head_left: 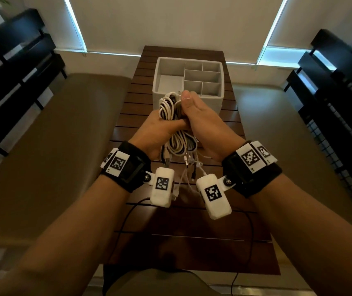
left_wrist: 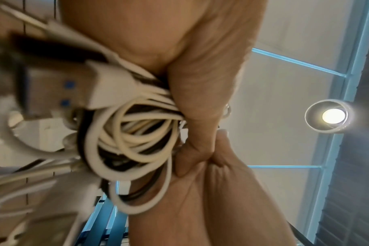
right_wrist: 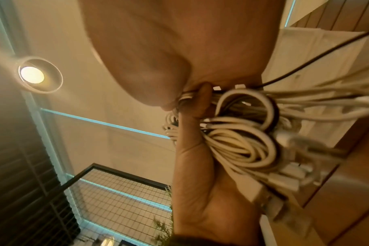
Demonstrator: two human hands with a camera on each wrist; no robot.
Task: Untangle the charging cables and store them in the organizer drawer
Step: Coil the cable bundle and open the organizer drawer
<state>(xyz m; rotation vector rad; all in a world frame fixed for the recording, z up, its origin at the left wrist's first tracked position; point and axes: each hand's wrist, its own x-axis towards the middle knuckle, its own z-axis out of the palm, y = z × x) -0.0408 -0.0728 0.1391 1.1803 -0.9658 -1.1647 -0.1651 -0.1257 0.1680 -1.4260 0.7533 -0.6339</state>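
A tangled bundle of white and black charging cables (head_left: 167,107) hangs above the table, held between both hands. My left hand (head_left: 160,127) grips it from the left, its thumb lying across the middle. My right hand (head_left: 194,114) grips it from the right, thumb up at the top of the loops. Loose plug ends (head_left: 190,165) dangle below the wrists. The white organizer (head_left: 213,101), open on top with several empty compartments, stands just beyond the hands. In the left wrist view the coils (left_wrist: 133,141) and a USB plug (left_wrist: 59,93) show close up. The right wrist view shows the loops (right_wrist: 242,141) pressed between both palms.
The organizer stands on a narrow dark slatted wooden table (head_left: 224,221). Thin black leads (head_left: 123,223) from the wrist cameras hang over its near end. A beige bench (head_left: 53,146) lies to the left, and black shelving (head_left: 331,103) stands on both sides.
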